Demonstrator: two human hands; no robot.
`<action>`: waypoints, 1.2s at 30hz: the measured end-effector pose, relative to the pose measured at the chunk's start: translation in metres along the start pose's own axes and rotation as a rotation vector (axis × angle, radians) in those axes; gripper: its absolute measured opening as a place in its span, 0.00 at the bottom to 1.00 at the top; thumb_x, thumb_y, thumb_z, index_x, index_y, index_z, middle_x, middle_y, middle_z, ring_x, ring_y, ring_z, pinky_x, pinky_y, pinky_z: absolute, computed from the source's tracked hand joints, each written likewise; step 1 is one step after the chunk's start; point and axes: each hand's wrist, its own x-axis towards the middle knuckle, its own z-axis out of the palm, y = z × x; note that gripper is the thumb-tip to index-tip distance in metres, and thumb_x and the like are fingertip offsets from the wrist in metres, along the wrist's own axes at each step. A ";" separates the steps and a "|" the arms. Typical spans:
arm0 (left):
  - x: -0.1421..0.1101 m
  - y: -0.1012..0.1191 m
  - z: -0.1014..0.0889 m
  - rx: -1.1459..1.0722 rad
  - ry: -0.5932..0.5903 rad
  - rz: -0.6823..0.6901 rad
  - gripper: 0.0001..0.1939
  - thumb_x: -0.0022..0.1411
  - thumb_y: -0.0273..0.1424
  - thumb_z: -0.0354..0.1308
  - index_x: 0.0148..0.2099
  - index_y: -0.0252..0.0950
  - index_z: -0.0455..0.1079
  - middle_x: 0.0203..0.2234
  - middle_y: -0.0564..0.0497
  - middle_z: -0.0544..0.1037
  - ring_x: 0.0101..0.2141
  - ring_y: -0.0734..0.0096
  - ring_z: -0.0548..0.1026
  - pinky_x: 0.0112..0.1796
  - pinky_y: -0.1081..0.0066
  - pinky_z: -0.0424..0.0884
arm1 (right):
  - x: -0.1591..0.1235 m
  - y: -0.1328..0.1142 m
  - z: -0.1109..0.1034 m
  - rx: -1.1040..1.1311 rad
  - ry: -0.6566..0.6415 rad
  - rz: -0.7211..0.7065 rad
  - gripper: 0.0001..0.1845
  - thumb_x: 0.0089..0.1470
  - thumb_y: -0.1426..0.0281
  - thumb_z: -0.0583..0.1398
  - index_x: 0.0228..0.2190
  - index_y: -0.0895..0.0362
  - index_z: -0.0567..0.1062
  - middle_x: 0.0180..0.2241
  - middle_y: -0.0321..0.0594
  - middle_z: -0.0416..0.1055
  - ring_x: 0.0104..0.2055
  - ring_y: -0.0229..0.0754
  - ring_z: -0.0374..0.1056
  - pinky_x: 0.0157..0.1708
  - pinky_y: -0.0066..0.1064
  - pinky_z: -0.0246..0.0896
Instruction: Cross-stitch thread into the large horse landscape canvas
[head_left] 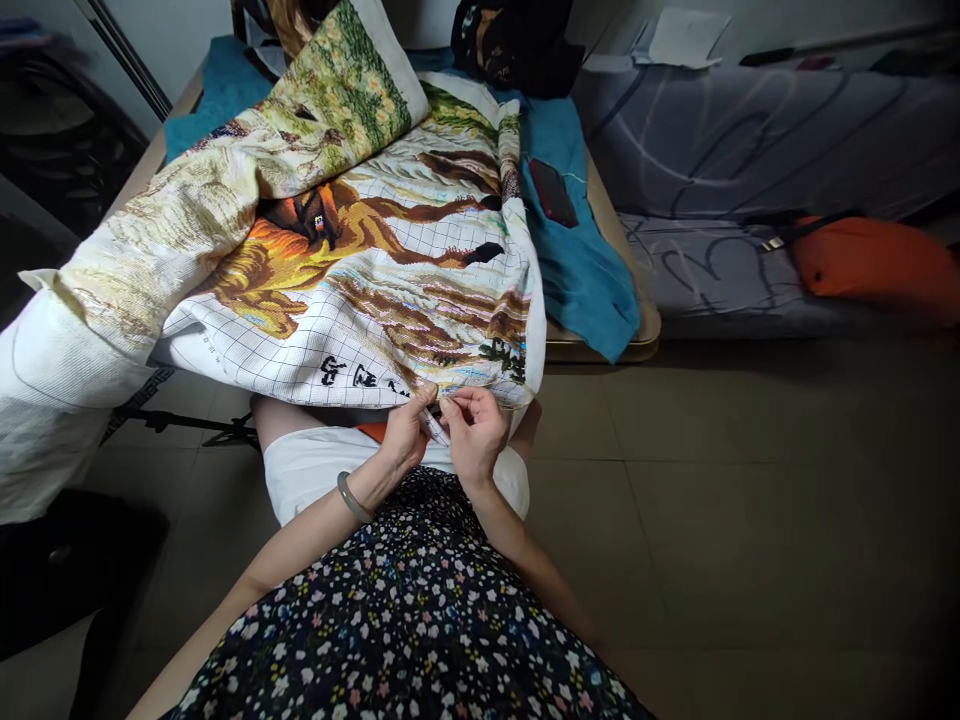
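Observation:
A large cross-stitch canvas (300,365) with a printed grid spreads over my lap and the table, its left part rolled up. Stitched on it are a brown and orange horse, brown ground and black characters. My left hand (405,432) wears a bangle (352,497) and pinches the near edge of the canvas, thumb on top. Right beside it, my right hand (476,430) has thumb and forefinger pressed together close to the cloth. Whatever sits between those fingertips is too small to make out.
Under the canvas, a teal cloth (592,285) covers the table (645,325), with a dark phone (553,192) on it. A black bag (517,45) stands at the back. To the right are a grey patterned bed (705,260) and an orange bag (870,258). Tiled floor (712,520) lies below.

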 end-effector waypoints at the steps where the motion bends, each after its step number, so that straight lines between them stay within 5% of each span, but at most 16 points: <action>1: 0.001 0.000 -0.001 0.003 -0.003 0.001 0.15 0.38 0.30 0.70 0.31 0.31 0.74 0.25 0.51 0.76 0.29 0.72 0.74 0.38 0.69 0.67 | 0.003 0.000 -0.001 -0.015 -0.010 -0.008 0.11 0.50 0.66 0.61 0.35 0.58 0.70 0.24 0.35 0.72 0.21 0.35 0.67 0.25 0.27 0.66; 8: 0.002 0.001 -0.002 0.033 -0.024 0.031 0.15 0.38 0.30 0.70 0.31 0.31 0.74 0.28 0.48 0.78 0.33 0.69 0.75 0.42 0.67 0.68 | 0.021 -0.011 -0.010 -0.316 -0.218 -0.172 0.11 0.56 0.65 0.56 0.37 0.57 0.74 0.31 0.41 0.76 0.29 0.40 0.71 0.32 0.30 0.65; 22: 0.006 -0.001 -0.007 0.071 -0.041 0.087 0.16 0.38 0.29 0.71 0.33 0.31 0.75 0.29 0.49 0.79 0.31 0.70 0.75 0.44 0.67 0.69 | 0.027 -0.027 -0.007 -0.504 -0.263 -0.177 0.06 0.54 0.70 0.55 0.26 0.56 0.68 0.22 0.37 0.71 0.26 0.39 0.68 0.29 0.29 0.60; 26: 0.008 -0.002 -0.008 0.077 -0.035 0.170 0.19 0.40 0.29 0.70 0.38 0.32 0.75 0.34 0.48 0.80 0.40 0.65 0.76 0.49 0.65 0.66 | 0.046 -0.047 -0.036 -0.061 -0.004 -0.146 0.05 0.57 0.67 0.53 0.31 0.54 0.64 0.28 0.35 0.73 0.19 0.34 0.66 0.18 0.25 0.57; 29: 0.009 -0.002 -0.008 0.079 -0.013 0.188 0.22 0.39 0.28 0.71 0.41 0.32 0.74 0.37 0.46 0.79 0.46 0.61 0.74 0.52 0.62 0.64 | 0.078 -0.069 -0.094 0.462 0.196 -0.075 0.07 0.60 0.69 0.50 0.29 0.53 0.63 0.26 0.32 0.72 0.15 0.31 0.62 0.15 0.24 0.56; 31: 0.009 -0.002 -0.008 0.082 0.003 0.172 0.23 0.39 0.28 0.71 0.41 0.32 0.74 0.37 0.45 0.79 0.46 0.60 0.74 0.52 0.61 0.64 | 0.097 -0.080 -0.134 0.763 0.326 -0.027 0.19 0.62 0.75 0.43 0.21 0.55 0.62 0.16 0.27 0.61 0.11 0.25 0.54 0.20 0.21 0.62; 34: 0.008 -0.002 -0.008 0.084 0.010 0.150 0.22 0.39 0.28 0.71 0.40 0.31 0.74 0.35 0.45 0.80 0.45 0.60 0.74 0.52 0.61 0.64 | 0.107 -0.083 -0.162 0.771 0.511 -0.245 0.24 0.63 0.74 0.41 0.17 0.55 0.61 0.14 0.26 0.58 0.14 0.26 0.53 0.36 0.30 0.70; 36: 0.008 -0.002 -0.007 0.084 0.001 0.147 0.21 0.39 0.29 0.71 0.39 0.31 0.74 0.33 0.45 0.80 0.44 0.60 0.75 0.51 0.61 0.64 | 0.097 -0.075 -0.150 0.586 0.497 -0.352 0.17 0.60 0.74 0.49 0.20 0.54 0.63 0.13 0.25 0.56 0.14 0.28 0.50 0.33 0.34 0.70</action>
